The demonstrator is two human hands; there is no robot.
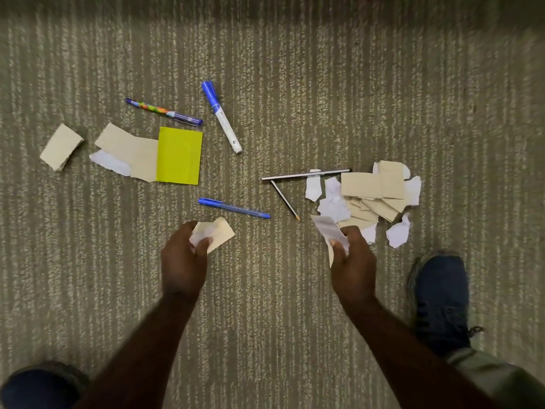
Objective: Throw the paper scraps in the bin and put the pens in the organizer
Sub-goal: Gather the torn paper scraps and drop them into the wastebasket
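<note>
Reaching toward twelve o'clock over carpet: left hand curled around tan scraps, right hand pinching white scrap.

The single head camera looks straight down (wide-angle, from standing height) onto the carpet.

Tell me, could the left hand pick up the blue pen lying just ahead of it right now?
Probably not cleanly. The blue pen lies on open carpet just beyond the left hand with nothing between, but that hand's grip is already full of paper scraps.
</note>
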